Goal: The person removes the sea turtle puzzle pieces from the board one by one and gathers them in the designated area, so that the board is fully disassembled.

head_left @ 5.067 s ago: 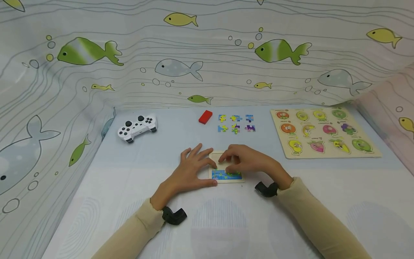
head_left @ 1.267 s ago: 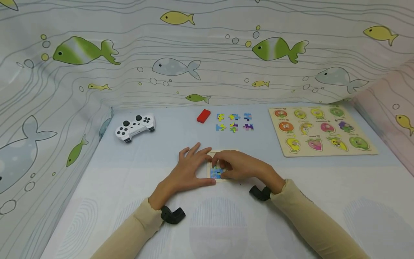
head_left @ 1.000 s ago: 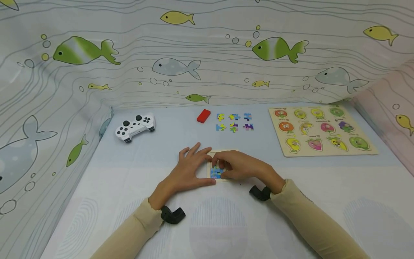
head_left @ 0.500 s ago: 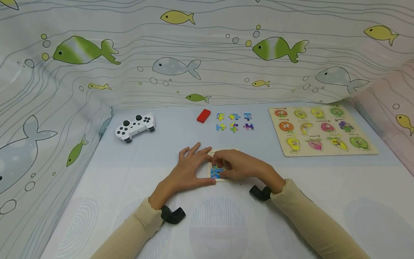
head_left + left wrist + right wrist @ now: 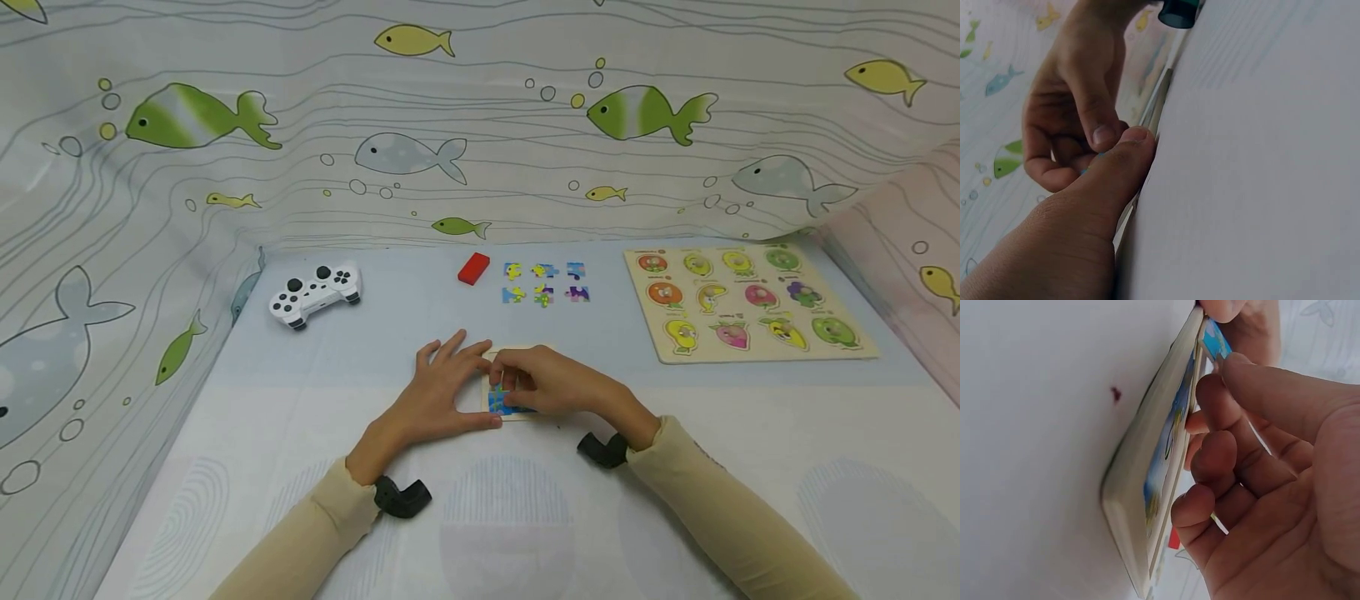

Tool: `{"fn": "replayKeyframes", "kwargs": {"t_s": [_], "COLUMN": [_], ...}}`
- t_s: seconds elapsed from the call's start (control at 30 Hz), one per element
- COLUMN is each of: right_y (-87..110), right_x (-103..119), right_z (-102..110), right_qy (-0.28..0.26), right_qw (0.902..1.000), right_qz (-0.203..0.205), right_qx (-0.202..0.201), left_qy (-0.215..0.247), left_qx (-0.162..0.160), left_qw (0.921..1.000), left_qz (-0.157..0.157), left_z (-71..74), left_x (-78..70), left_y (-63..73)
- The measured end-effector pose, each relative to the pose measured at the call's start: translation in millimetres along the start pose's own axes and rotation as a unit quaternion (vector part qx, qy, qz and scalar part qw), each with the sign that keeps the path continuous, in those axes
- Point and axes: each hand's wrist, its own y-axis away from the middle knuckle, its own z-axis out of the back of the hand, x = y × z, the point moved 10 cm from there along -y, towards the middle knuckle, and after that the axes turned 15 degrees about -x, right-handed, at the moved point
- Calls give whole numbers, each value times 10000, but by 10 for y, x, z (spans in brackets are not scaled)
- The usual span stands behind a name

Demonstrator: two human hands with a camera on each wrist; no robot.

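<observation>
The right hand (image 5: 551, 379) slid left over the little wooden board (image 5: 1125, 503). At first, bare wood showed in the board's middle, just left of the fingers, but then the fingers covered a lot of it. The right end of the blue strip (image 5: 523, 409) along the board's near side got hidden too. By the board's near left corner, a blue puzzle piece (image 5: 1215, 339) came into view next to the thumb. A little dark spot there went out of sight as the thumb moved left. The black wrist camera (image 5: 602, 448) and beige sleeve (image 5: 720, 492) also moved toward the board.
</observation>
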Motion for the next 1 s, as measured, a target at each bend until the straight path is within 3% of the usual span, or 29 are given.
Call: {"fn": "replayKeyframes", "kwargs": {"t_s": [0.37, 0.77, 1.0], "right_y": [-9, -37, -33], "right_x": [-16, -105, -273], "right_z": [71, 281, 491], "right_qy": [-492, -425, -294], "right_qw": [9987, 9973, 9945], "right_qz": [-15, -198, -383], "right_qx": [-105, -572, -930], "left_qy": [69, -50, 27], "left_qx": [26, -51, -54], "left_qw": [9999, 10000, 10000], "left_qz": [83, 12, -10], "left_z": [-11, 17, -1], "left_x": [16, 13, -12], "left_y": [-2, 1, 4]}}
